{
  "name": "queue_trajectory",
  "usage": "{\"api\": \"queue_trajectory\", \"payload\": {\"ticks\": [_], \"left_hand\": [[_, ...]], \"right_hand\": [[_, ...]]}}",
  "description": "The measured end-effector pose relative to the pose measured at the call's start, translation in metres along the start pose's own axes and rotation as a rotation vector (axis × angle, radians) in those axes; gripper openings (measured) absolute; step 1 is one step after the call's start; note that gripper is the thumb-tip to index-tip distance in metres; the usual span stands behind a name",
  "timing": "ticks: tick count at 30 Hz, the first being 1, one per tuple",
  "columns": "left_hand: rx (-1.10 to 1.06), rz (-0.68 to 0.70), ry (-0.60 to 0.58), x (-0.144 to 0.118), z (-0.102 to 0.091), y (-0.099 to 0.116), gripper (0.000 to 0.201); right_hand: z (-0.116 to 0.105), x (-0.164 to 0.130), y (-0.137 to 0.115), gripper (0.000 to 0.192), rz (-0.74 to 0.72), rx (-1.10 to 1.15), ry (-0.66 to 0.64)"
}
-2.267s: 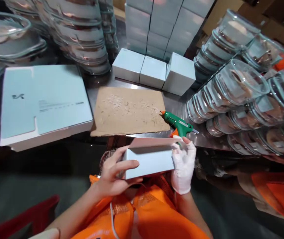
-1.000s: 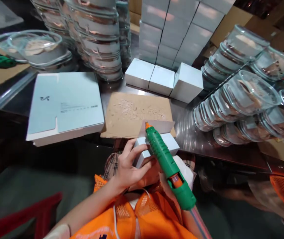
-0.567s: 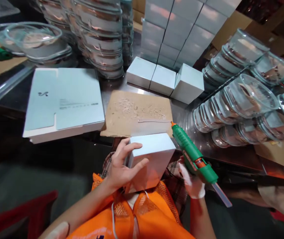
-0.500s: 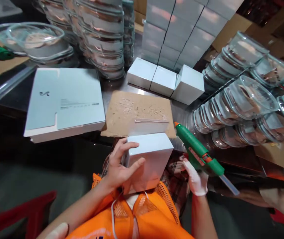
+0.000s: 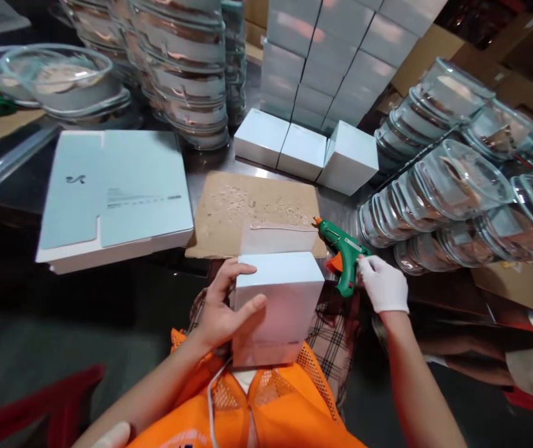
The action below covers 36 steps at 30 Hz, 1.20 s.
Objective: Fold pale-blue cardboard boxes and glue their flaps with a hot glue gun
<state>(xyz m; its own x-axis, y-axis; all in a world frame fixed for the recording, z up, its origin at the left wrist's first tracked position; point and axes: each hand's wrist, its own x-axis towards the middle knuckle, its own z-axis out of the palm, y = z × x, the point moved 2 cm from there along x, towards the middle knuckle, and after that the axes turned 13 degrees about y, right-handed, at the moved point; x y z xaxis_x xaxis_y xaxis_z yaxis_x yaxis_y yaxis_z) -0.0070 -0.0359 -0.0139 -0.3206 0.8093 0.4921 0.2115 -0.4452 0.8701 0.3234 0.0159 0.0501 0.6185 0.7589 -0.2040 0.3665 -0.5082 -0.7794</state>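
White box [image 5: 278, 317]: before the surface [image 5: 207, 163], flap [image 5: 278, 241] raised, clasped by left hand [image 5: 222, 314]. Glue gun [image 5: 347, 250]: at the surface's edge, right hand [image 5: 383, 284] at its rear, grip unclear; a nudge could tip it off.

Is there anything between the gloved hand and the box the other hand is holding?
Yes: in this view, the green glue gun lies between the gloved right hand and the box, just in front of the fingers.
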Motion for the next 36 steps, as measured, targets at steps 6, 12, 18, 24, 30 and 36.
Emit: {"api": "queue_trajectory", "payload": {"ticks": [6,12,18,24,30,36], "left_hand": [[-0.115,0.029,-0.109,-0.002,0.009,0.006,0.036],[-0.317,-0.320,0.028,-0.005,0.010,-0.007,0.065],[-0.390,-0.229,-0.082,0.008,0.007,-0.012,0.043],[-0.339,-0.184,-0.105,0.012,0.004,-0.001,0.026],[-0.332,-0.192,-0.089,0.027,-0.003,0.013,0.022],[-0.110,-0.238,0.595,0.049,-0.036,0.021,0.038]], "right_hand": [[0.045,-0.054,-0.032,0.050,-0.104,0.404,-0.509],[0.061,-0.052,-0.023,0.070,-0.227,0.512,-0.722],[0.044,-0.059,-0.027,0.062,-0.851,0.333,-0.757],[0.053,-0.073,-0.039,0.032,-1.089,0.299,-0.745],[0.050,-0.063,-0.006,0.070,-0.902,0.397,-0.600],[0.025,-0.103,0.045,0.064,-0.452,0.376,-0.499]]}}
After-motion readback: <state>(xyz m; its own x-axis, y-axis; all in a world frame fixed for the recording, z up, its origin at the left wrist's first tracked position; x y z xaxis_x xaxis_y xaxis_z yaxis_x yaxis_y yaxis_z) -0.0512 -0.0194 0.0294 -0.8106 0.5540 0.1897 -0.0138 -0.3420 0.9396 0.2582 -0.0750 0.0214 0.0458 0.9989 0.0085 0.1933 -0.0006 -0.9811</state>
